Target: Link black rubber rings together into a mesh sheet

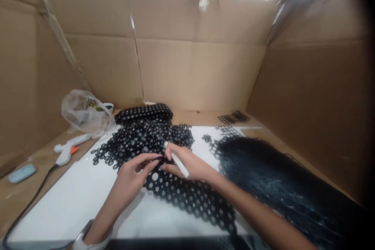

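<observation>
My left hand [133, 174] rests on a white sheet [79, 199], fingers pinched on the edge of a black mesh of joined rings [190, 199]. My right hand [187, 164] is closed on a white stick-shaped tool [177, 161], its tip pointing at a heap of loose black rings [140, 140]. The two hands meet at the near edge of that heap. A bracelet [88, 240] sits on my left wrist.
A white glue gun [67, 150] with a black cord lies at the left, beside a clear plastic bag [84, 113] and a pale blue object [22, 173]. A folded black ring panel [143, 112] lies behind. Long dark hair [278, 183] covers the right. Cardboard walls [199, 70] surround everything.
</observation>
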`<state>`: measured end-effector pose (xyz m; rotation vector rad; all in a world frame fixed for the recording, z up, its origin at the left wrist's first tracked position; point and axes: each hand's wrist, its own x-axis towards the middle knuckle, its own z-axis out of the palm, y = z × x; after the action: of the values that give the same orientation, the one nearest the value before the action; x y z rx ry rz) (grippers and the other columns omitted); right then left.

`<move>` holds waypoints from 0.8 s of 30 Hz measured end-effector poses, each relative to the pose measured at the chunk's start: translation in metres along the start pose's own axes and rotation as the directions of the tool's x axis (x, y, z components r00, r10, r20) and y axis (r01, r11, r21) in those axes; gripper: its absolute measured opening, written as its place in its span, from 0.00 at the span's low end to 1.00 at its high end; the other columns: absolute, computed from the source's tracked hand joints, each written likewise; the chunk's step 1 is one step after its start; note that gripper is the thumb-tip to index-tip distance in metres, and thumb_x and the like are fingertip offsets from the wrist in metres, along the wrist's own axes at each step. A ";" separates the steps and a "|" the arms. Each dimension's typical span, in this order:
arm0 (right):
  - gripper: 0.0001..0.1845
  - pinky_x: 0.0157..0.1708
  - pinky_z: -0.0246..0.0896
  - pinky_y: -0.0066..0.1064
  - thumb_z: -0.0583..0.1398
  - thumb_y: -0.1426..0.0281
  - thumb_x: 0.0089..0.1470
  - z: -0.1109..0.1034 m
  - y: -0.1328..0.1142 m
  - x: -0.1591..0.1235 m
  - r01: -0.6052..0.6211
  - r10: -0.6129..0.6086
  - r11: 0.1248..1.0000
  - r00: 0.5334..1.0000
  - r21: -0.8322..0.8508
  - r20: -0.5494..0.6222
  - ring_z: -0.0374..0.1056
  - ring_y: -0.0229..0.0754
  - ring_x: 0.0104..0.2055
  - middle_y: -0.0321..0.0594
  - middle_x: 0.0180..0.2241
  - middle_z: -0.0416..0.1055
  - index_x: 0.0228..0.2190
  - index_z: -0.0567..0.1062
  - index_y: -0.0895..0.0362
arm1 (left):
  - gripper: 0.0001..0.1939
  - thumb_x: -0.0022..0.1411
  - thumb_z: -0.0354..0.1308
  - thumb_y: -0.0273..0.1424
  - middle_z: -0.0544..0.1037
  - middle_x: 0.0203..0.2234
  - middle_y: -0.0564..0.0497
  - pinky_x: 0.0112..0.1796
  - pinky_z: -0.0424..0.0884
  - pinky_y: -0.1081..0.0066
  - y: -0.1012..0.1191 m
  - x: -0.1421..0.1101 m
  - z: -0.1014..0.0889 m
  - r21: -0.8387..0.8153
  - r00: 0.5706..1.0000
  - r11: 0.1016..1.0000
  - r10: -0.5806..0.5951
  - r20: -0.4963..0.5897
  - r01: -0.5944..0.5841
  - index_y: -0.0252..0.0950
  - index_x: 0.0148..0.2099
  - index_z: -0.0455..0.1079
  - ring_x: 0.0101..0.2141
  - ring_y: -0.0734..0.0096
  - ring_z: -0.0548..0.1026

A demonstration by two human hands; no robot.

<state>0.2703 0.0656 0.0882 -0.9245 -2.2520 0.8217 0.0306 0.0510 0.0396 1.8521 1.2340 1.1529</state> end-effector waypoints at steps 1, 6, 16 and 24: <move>0.13 0.33 0.55 0.30 0.65 0.65 0.64 -0.003 0.007 0.005 0.020 -0.020 1.000 0.998 -0.002 -0.062 0.63 0.40 0.30 0.30 0.31 0.69 0.37 0.64 0.51 | 0.15 0.72 0.63 0.46 0.86 0.47 0.50 0.47 0.78 0.68 0.002 0.017 0.002 0.017 0.997 0.997 0.075 0.000 -0.075 0.46 0.52 0.84 0.45 0.63 0.83; 0.16 0.34 0.53 0.31 0.65 0.63 0.61 -0.004 0.050 0.011 -0.044 0.053 0.999 0.908 0.031 -0.416 0.59 0.41 0.31 0.29 0.30 0.62 0.36 0.61 0.50 | 0.13 0.69 0.66 0.43 0.84 0.44 0.50 0.46 0.78 0.65 -0.002 0.090 0.025 0.022 0.966 0.965 0.260 -0.007 -0.260 0.46 0.50 0.85 0.43 0.63 0.82; 0.14 0.35 0.58 0.31 0.62 0.68 0.61 0.012 0.085 -0.001 -0.015 0.020 1.000 0.867 0.014 -0.498 0.65 0.41 0.32 0.32 0.34 0.67 0.36 0.58 0.50 | 0.16 0.69 0.65 0.47 0.86 0.40 0.48 0.47 0.75 0.63 -0.035 0.103 0.065 -0.122 0.979 0.982 0.160 0.125 -0.145 0.41 0.43 0.85 0.43 0.59 0.81; 0.17 0.29 0.54 0.29 0.63 0.63 0.67 0.018 0.078 -0.002 0.037 -0.041 0.999 0.903 -0.018 -0.427 0.56 0.36 0.26 0.29 0.28 0.63 0.34 0.58 0.50 | 0.20 0.69 0.64 0.49 0.82 0.33 0.49 0.41 0.74 0.68 -0.027 0.098 0.052 -0.229 0.971 0.973 0.080 0.227 -0.026 0.38 0.34 0.79 0.37 0.63 0.78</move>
<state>0.2910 0.1025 0.0207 -0.9543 -1.8844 0.5265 0.0851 0.1508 0.0265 1.7987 0.8886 1.0208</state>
